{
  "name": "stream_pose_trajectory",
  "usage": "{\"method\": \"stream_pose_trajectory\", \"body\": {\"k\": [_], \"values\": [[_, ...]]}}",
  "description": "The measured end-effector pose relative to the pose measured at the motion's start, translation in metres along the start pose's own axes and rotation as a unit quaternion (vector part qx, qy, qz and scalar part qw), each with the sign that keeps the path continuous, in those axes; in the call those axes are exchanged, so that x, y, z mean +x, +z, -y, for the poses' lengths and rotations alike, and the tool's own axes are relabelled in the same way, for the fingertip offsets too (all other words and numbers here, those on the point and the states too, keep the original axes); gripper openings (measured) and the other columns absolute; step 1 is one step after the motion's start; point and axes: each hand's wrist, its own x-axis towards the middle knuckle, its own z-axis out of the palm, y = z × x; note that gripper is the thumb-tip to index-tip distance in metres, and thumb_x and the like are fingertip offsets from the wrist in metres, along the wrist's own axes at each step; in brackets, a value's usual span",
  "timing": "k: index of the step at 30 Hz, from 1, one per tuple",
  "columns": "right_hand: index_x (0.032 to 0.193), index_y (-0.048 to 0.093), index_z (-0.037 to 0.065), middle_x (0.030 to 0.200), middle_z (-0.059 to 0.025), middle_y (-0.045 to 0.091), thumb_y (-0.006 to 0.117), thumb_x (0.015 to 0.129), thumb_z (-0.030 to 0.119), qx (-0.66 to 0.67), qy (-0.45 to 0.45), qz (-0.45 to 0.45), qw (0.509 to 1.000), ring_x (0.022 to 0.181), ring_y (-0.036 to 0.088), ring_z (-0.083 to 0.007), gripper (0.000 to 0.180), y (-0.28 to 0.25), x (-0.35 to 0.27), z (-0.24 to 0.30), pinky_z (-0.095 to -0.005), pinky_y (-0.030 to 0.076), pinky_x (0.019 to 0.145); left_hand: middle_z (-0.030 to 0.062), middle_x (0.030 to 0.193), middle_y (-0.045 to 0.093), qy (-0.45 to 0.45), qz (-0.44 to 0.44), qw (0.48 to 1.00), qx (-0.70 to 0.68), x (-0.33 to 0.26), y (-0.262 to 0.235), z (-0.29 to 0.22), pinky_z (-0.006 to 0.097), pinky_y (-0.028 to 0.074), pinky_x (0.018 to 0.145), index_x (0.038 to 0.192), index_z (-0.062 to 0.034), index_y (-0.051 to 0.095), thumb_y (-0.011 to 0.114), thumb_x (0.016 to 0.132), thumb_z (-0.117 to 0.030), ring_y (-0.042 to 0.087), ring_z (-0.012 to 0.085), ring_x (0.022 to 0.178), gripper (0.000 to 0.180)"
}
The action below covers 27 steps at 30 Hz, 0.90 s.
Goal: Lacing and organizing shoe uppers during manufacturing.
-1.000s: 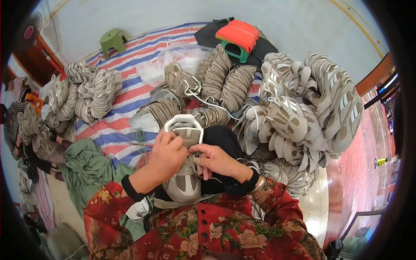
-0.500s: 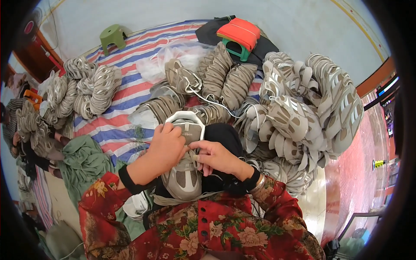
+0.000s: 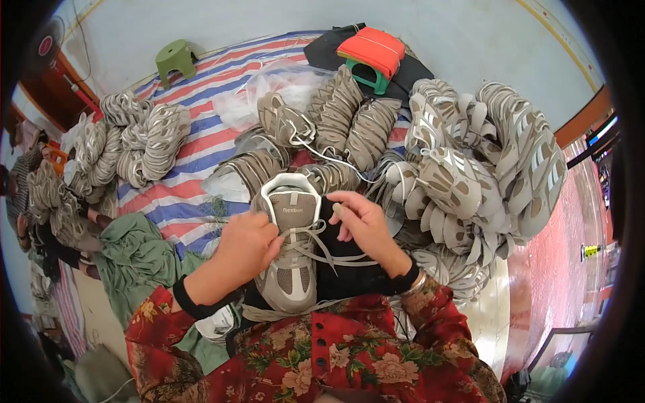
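Note:
A beige and grey sneaker (image 3: 289, 279) lies on my lap, toe toward me and white-lined collar away. Its pale shoelace (image 3: 319, 256) crosses over the tongue, with a loop and loose ends trailing to the right onto dark cloth. My left hand (image 3: 247, 243) is closed at the shoe's left side, fingers curled on the lace where it leaves the crossing; the fingertips are partly hidden. Right of the collar, my right hand (image 3: 363, 225) is raised off the shoe, thumb and forefinger bent and slightly apart, with no lace visible between them.
Bundles of beige shoe uppers (image 3: 463, 181) heap at the right, with more stacks (image 3: 332, 117) ahead and at the left (image 3: 154, 141). A striped sheet (image 3: 195, 158) covers the floor. Green stools (image 3: 176, 59) stand at the back. Green cloth (image 3: 138, 252) lies left, near another person.
My hands have moved apart from the tongue: the left toward the shoe's left side, the right up and outward. The lace crossing and loop now show between them.

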Motion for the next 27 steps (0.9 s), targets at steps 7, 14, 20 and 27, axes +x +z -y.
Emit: {"method": "stream_pose_trajectory", "body": {"k": [7, 14, 20, 27], "values": [[0.118, 0.055, 0.003, 0.063, -0.0045, 0.057, 0.053, 0.092, 0.016, -0.175, 0.018, 0.147, 0.973, 0.044, 0.051, -0.0093, 0.029, 0.026, 0.021, 0.019, -0.0262, 0.042, 0.041, 0.0095, 0.065, 0.058, -0.088, 0.072, 0.993, 0.005, 0.0, 0.007, -0.005, 0.042, 0.045, 0.052, 0.07, -0.007, 0.059, 0.061, 0.084, -0.028, 0.059, 0.0306, 0.059, 0.026], [0.087, 0.06, 0.005, 0.071, -0.0115, 0.059, 0.063, 0.082, 0.018, -0.419, -0.16, 0.016, 0.893, 0.066, 0.059, -0.0296, 0.015, 0.033, -0.016, -0.006, -0.0363, 0.048, 0.059, -0.0002, 0.056, 0.053, -0.302, 0.141, 0.815, -0.474, -0.003, -0.002, 0.011, 0.031, 0.039, 0.046, 0.065, -0.0053, 0.056, 0.054, 0.09, -0.027, 0.052, 0.014, 0.049, 0.033], [0.086, 0.059, 0.006, 0.073, -0.0115, 0.059, 0.06, 0.085, 0.016, -0.363, -0.123, -0.013, 0.923, 0.068, 0.06, -0.0315, 0.011, 0.029, -0.019, -0.002, -0.0388, 0.047, 0.059, -0.0051, 0.053, 0.035, -0.212, -0.174, 0.584, -0.764, -0.024, -0.026, 0.052, 0.025, 0.036, 0.052, 0.085, -0.0053, 0.063, 0.047, 0.094, -0.026, 0.037, 0.0084, 0.047, 0.028], [0.093, 0.066, -0.001, 0.09, -0.0067, 0.064, 0.054, 0.092, 0.019, -0.024, -0.071, 0.133, 0.988, 0.08, 0.058, -0.0115, 0.024, -0.002, -0.012, 0.023, -0.0246, 0.046, 0.071, 0.0092, 0.114, 0.059, -0.292, -0.307, 0.481, -0.767, -0.012, -0.045, 0.054, 0.038, 0.042, 0.092, 0.113, -0.0052, 0.058, 0.042, 0.099, -0.031, 0.055, 0.0206, 0.101, 0.033]]}}
